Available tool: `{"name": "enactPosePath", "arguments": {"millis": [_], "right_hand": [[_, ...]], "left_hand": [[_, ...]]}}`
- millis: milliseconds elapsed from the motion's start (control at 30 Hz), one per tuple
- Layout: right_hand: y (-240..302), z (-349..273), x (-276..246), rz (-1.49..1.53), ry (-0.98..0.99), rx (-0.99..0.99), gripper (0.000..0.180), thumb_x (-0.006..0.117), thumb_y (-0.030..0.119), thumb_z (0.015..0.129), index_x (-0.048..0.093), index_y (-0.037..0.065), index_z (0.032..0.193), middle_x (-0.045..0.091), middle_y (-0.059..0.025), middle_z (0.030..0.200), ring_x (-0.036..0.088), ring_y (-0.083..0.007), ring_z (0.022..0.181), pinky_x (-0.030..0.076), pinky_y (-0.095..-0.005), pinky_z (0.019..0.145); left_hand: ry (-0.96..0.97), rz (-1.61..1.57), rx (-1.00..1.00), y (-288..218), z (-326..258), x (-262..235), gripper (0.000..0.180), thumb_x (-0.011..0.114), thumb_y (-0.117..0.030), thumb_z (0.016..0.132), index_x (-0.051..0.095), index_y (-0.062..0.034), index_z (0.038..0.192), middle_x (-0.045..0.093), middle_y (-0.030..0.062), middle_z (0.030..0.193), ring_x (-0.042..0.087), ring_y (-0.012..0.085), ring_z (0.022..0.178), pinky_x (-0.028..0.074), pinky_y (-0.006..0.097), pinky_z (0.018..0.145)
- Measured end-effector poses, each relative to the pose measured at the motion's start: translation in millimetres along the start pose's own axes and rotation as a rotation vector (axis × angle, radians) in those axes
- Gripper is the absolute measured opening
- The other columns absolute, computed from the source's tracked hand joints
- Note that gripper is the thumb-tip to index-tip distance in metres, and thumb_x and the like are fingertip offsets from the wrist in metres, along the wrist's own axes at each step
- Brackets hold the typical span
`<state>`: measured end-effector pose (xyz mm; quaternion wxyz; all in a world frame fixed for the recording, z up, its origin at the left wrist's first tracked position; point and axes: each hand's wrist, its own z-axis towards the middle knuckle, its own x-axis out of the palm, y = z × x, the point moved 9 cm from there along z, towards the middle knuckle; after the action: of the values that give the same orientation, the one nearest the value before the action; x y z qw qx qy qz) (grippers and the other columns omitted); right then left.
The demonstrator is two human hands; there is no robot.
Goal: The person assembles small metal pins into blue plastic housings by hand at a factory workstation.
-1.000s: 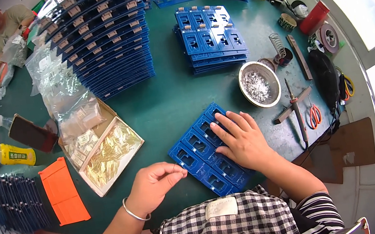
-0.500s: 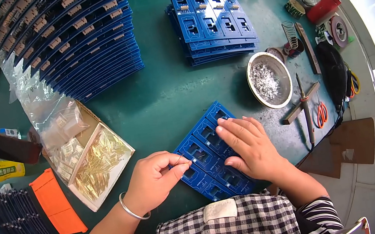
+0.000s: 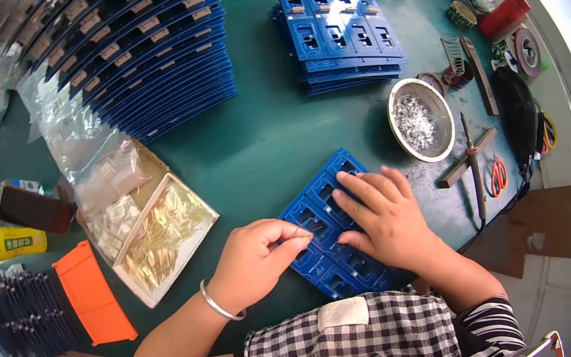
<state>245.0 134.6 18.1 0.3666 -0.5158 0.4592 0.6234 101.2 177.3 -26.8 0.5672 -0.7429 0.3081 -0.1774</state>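
A blue circuit board panel [image 3: 321, 260] with dark rectangular cut-outs lies tilted on the green table in front of me. My right hand [image 3: 385, 226] rests palm down across its right side, fingers spread. At the board's left edge, my left hand [image 3: 261, 260] pinches thumb and forefinger together over one of the sections. A thin, dark, wire-like piece shows at those fingertips, too small to tell its kind. Left of that hand, a shallow cardboard box [image 3: 201, 221] holds many thin gold-coloured pins [image 3: 161, 234] and small bagged parts.
Tall stacks of blue boards [image 3: 175, 84] stand at the far left, with another stack [image 3: 344, 29] at far centre. To the right are a bowl of silvery scraps [image 3: 416, 122], a soldering iron [image 3: 477, 179] and orange-handled scissors [image 3: 497, 178]. An orange tray [image 3: 95, 296] lies at left.
The whole view has shifted slightly, so the table's things sit further right. My left fingertips have moved a little right and away from me over the board. My right hand stays on it.
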Motion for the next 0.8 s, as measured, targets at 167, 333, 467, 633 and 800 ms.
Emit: {"name": "enactPosePath", "arguments": {"millis": [167, 333, 467, 633, 800], "right_hand": [[8.6, 6.3, -19.5, 0.244, -0.202, -0.043, 0.029, 0.07, 0.019, 0.076, 0.064, 0.009, 0.102, 0.06, -0.0042, 0.118, 0.054, -0.0214, 0.103, 0.034, -0.0444, 0.096], [14.6, 5.8, -11.4, 0.59, -0.272, 0.019, 0.017, 0.071, 0.009, 0.074, 0.064, 0.01, 0.09, 0.064, -0.002, 0.104, 0.055, -0.021, 0.096, 0.036, -0.0363, 0.087], [13.0, 5.3, -4.2, 0.675, -0.237, 0.07, 0.013, 0.068, 0.006, 0.077, 0.063, 0.009, 0.088, 0.064, -0.0036, 0.099, 0.056, -0.0223, 0.095, 0.038, -0.0362, 0.086], [-36.6, 16.9, -5.4, 0.687, -0.306, 0.213, 0.004, 0.063, 0.003, 0.081, 0.061, 0.003, 0.085, 0.063, -0.0111, 0.102, 0.057, -0.0263, 0.097, 0.044, -0.035, 0.088], [-48.1, 37.9, 7.5, 0.611, -0.212, 0.2, 0.005, 0.066, 0.006, 0.079, 0.065, 0.003, 0.082, 0.062, -0.0084, 0.103, 0.053, -0.0253, 0.097, 0.044, -0.0347, 0.086]], "left_hand": [[-0.012, -0.047, 0.0, -1.0, -2.3, 2.7, 0.013, 0.065, -0.011, 0.087, 0.069, 0.0008, 0.092, 0.069, 0.0101, 0.085, 0.064, 0.0117, 0.074, 0.051, 0.025, 0.067], [0.002, -0.005, 0.012, -5.3, -0.5, 7.8, 0.013, 0.065, -0.01, 0.086, 0.069, 0.0011, 0.09, 0.069, 0.0103, 0.085, 0.064, 0.0125, 0.074, 0.051, 0.025, 0.066], [0.0, 0.098, 0.023, -10.0, -1.1, 12.0, 0.012, 0.066, -0.011, 0.085, 0.069, 0.0, 0.09, 0.068, 0.0108, 0.083, 0.064, 0.0144, 0.071, 0.05, 0.026, 0.064], [-0.064, 0.175, 0.129, -11.5, -1.9, 3.3, 0.011, 0.068, -0.011, 0.082, 0.07, -0.0035, 0.09, 0.066, 0.0103, 0.079, 0.061, 0.0165, 0.064, 0.047, 0.026, 0.058], [-0.088, 0.215, 0.122, -13.6, -2.9, -7.3, 0.01, 0.068, -0.01, 0.082, 0.07, -0.0034, 0.089, 0.065, 0.009, 0.077, 0.058, 0.0132, 0.06, 0.045, 0.025, 0.055]]}}
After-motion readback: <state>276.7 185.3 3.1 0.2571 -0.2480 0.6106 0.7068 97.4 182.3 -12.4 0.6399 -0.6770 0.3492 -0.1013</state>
